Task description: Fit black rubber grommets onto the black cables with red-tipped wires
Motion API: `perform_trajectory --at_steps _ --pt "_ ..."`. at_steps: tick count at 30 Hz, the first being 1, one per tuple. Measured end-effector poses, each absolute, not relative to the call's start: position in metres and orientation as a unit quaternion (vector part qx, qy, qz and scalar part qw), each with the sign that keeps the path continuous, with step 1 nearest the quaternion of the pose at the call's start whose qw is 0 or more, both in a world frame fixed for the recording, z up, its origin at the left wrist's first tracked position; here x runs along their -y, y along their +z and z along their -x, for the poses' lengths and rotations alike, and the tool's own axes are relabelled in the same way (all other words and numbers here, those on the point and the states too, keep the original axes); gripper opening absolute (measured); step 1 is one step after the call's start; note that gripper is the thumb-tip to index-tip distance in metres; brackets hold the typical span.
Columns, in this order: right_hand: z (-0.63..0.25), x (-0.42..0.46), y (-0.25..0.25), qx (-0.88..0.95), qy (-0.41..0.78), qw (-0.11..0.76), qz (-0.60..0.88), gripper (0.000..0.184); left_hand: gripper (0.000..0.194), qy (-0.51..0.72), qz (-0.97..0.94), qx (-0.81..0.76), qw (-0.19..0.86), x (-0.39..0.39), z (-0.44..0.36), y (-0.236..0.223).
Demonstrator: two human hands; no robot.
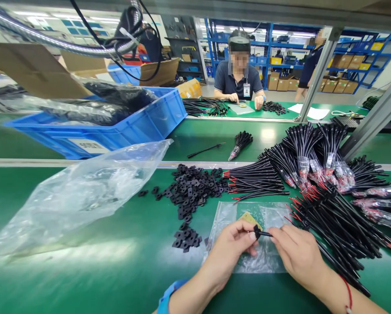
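My left hand and my right hand meet above a clear plastic sheet on the green bench. Between their fingertips is a small black rubber piece, pinched by my left hand. My right hand pinches a thin black cable whose end meets that piece. A tan card lies under the sheet. Left of my hands is a loose pile of black rubber pieces. To the right lie bundles of black cables with red tips.
A crumpled clear plastic bag lies at the left. Behind it stands a blue crate holding black bagged goods. A seated co-worker handles similar parts across the bench. A grey metal frame upright rises at the right.
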State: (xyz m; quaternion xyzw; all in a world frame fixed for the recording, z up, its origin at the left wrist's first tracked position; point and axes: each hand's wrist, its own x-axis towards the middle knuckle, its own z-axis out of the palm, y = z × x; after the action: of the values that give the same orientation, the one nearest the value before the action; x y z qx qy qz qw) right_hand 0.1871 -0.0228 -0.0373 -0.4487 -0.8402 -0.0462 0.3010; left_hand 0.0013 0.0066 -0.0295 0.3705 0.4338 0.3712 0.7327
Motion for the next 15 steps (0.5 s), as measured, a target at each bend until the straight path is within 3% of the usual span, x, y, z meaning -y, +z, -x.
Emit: perform_trajectory --at_steps 4,9,12,15 --pt "-0.188 0.024 -0.033 0.840 -0.008 0.276 0.467 0.031 0.021 0.357 -0.455 -0.437 0.689 -0.006 -0.002 -0.034" --pt "-0.192 0.026 -0.023 0.822 0.179 0.229 0.489 0.033 0.005 0.313 -0.639 -0.436 0.550 -0.005 0.004 -0.026" --pt "-0.194 0.026 -0.017 0.791 0.297 0.212 0.492 0.034 0.010 0.289 -0.745 -0.416 0.434 -0.005 0.006 -0.019" --pt "-0.194 0.025 -0.015 0.757 0.383 0.207 0.487 0.034 0.016 0.290 -0.793 -0.374 0.383 -0.005 0.006 -0.017"
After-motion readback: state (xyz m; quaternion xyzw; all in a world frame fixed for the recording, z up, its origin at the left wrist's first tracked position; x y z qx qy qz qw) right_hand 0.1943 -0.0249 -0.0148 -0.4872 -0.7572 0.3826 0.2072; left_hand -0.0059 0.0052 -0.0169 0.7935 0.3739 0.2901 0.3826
